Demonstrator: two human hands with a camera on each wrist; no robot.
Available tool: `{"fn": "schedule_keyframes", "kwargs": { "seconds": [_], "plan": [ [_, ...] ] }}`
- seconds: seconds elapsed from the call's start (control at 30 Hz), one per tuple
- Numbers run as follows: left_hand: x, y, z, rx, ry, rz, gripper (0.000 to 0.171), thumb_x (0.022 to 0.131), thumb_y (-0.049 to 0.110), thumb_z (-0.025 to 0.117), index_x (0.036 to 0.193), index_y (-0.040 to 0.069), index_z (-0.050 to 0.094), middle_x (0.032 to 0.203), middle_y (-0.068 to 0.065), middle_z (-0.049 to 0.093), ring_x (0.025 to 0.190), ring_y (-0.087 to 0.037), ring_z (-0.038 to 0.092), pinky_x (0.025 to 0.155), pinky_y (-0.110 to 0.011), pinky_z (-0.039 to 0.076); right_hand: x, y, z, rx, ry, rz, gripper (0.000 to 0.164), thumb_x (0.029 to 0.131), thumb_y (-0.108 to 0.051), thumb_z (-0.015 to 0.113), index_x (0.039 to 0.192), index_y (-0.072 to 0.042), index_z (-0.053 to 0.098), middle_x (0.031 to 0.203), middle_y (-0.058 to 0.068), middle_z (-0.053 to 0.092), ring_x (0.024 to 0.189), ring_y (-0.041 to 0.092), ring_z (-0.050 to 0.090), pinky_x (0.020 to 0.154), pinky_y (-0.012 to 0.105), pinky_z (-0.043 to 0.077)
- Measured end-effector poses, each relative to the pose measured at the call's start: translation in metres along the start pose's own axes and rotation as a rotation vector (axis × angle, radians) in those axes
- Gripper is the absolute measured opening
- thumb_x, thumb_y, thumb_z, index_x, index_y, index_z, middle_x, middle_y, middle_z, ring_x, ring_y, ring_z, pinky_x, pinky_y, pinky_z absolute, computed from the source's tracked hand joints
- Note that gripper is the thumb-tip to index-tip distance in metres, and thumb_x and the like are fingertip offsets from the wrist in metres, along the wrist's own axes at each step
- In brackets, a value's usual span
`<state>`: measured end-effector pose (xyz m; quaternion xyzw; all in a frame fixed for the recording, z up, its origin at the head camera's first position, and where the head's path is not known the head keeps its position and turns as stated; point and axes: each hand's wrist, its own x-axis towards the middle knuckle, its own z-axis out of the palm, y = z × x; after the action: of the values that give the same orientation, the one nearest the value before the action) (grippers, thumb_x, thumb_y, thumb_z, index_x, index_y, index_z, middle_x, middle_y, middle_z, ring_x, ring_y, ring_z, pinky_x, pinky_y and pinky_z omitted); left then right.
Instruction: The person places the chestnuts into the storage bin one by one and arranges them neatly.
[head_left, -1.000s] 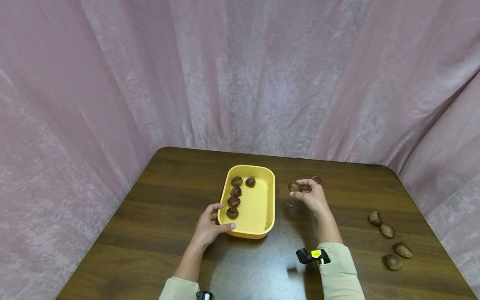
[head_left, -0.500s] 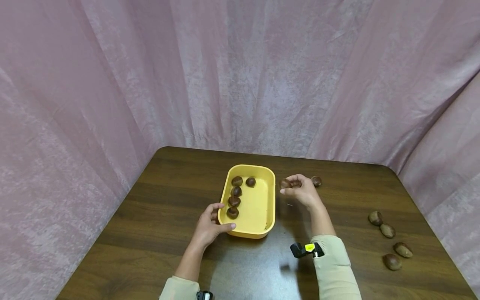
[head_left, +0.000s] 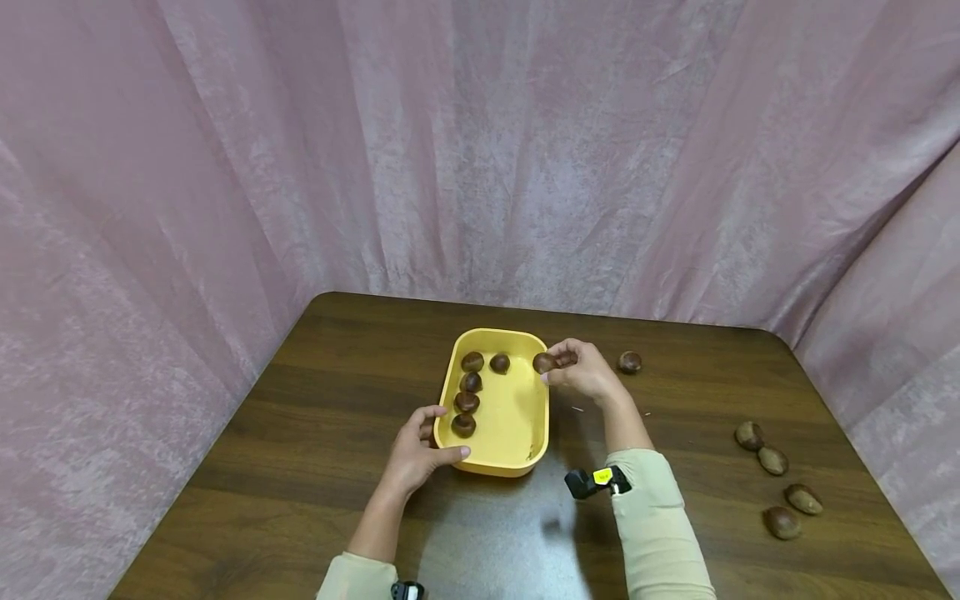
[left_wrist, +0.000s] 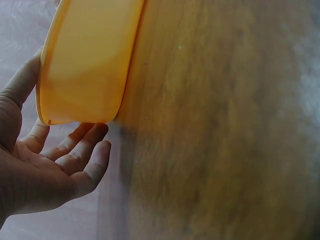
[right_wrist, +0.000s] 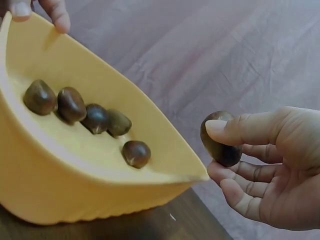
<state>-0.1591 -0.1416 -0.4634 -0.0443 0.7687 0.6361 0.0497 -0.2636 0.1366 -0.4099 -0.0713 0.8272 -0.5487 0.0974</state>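
A yellow plastic tray stands on the table with several brown chestnuts inside, most in a row along its left side and one at the top beside that row. My left hand grips the tray's near-left corner, thumb over the near rim and fingers at the left wall, as the left wrist view also shows from the side. Between thumb and fingertips, my right hand pinches a single chestnut at the tray's far-right rim; in the head view it overlaps that rim.
One loose chestnut lies beyond the right hand. Several more chestnuts are scattered at the table's right side. Small light slivers lie right of the tray. Pink curtains hang behind the wooden table.
My right hand has carried its chestnut leftward from the table right of the tray to the tray's rim, uncovering the loose chestnut behind. The left hand and tray have stayed put.
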Motion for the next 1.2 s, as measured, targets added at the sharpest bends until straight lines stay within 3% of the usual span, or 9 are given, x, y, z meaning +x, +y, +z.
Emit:
{"fn": "schedule_keyframes", "kwargs": {
  "seconds": [0.37, 0.57, 0.73, 0.97, 1.2],
  "plan": [
    [-0.001, -0.001, -0.002, 0.006, -0.009, 0.006, 0.071, 0.065, 0.006, 0.085, 0.124, 0.002, 0.048, 0.107, -0.023, 0.059, 0.082, -0.023, 0.059, 0.066, -0.033, 0.048, 0.019, -0.012, 0.020, 0.040, -0.086, 0.074, 0.039, 0.075, 0.000, 0.074, 0.109, 0.004, 0.055, 0.097, 0.017, 0.057, 0.083, 0.026, 0.058, 0.081, 0.048, 0.047],
    [-0.001, 0.000, -0.003, 0.024, -0.010, 0.007, 0.070, 0.065, 0.008, 0.085, 0.124, 0.003, 0.048, 0.106, -0.023, 0.059, 0.082, -0.023, 0.058, 0.065, -0.033, 0.047, 0.030, -0.014, 0.036, 0.067, -0.105, 0.125, 0.039, 0.075, 0.003, 0.073, 0.110, 0.005, 0.055, 0.093, 0.018, 0.058, 0.079, 0.025, 0.059, 0.083, 0.048, 0.046],
    [-0.001, -0.002, -0.002, 0.020, -0.010, 0.000, 0.070, 0.065, 0.008, 0.085, 0.124, 0.004, 0.049, 0.104, -0.022, 0.059, 0.082, -0.024, 0.059, 0.065, -0.033, 0.047, 0.034, -0.011, 0.048, 0.021, -0.091, 0.143, 0.037, 0.074, 0.000, 0.075, 0.107, 0.002, 0.057, 0.090, 0.015, 0.057, 0.078, 0.024, 0.057, 0.081, 0.047, 0.046],
    [0.001, -0.002, -0.002, 0.028, -0.003, 0.006, 0.069, 0.065, 0.008, 0.085, 0.124, 0.004, 0.049, 0.106, -0.023, 0.059, 0.083, -0.025, 0.059, 0.065, -0.033, 0.047, 0.042, -0.007, 0.065, 0.002, -0.073, 0.161, 0.037, 0.075, 0.002, 0.074, 0.106, 0.005, 0.054, 0.091, 0.015, 0.059, 0.076, 0.022, 0.058, 0.073, 0.037, 0.049],
    [0.001, 0.000, -0.001, 0.028, -0.010, 0.008, 0.069, 0.065, 0.008, 0.085, 0.124, 0.004, 0.049, 0.105, -0.022, 0.059, 0.081, -0.023, 0.059, 0.064, -0.033, 0.047, 0.052, -0.002, 0.075, -0.026, -0.003, 0.186, 0.037, 0.071, 0.005, 0.075, 0.102, 0.006, 0.054, 0.095, 0.015, 0.054, 0.063, 0.016, 0.053, 0.073, 0.042, 0.049]
  ]
}}
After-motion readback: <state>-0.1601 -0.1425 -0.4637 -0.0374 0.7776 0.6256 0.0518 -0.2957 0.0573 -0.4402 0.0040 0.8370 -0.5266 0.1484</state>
